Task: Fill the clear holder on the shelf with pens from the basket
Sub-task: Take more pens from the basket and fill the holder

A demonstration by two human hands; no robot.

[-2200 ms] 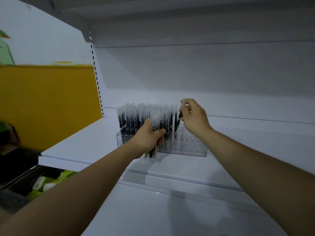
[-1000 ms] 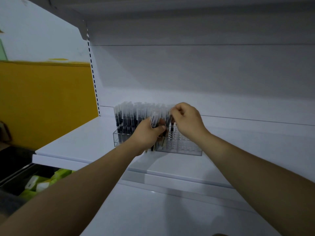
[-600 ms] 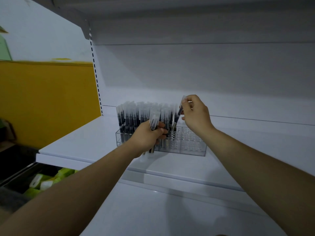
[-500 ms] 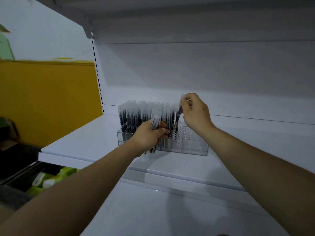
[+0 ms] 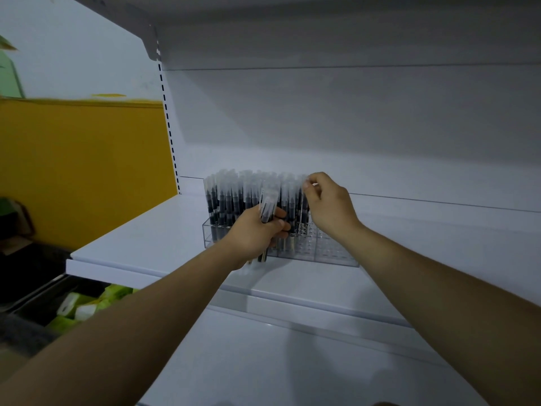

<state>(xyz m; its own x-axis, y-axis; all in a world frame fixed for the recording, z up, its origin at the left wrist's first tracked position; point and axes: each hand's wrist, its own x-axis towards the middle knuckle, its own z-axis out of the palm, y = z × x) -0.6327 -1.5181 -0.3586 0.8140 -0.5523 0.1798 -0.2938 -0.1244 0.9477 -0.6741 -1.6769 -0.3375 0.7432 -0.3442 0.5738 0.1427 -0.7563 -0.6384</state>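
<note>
My left hand (image 5: pixel 254 235) curls around a bundle of clear-capped black pens (image 5: pixel 268 205), hiding part of the front of the clear plastic holder (image 5: pixel 330 253) on the smooth white shelf (image 5: pixel 152 238). My right hand (image 5: pixel 328 206) pinches one pen cap (image 5: pixel 306 183) at the right edge of the upright pens (image 5: pixel 231 197) packed in the holder's left part. The holder's perforated grid shows on the right. A yellow panel (image 5: pixel 82 171) stands to the left.

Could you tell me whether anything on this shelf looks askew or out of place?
Nothing stands out. Pens stand upright in the clear holder, its right end unfilled; the left hand grips a bundle, the right hand pinches one pen.
</note>
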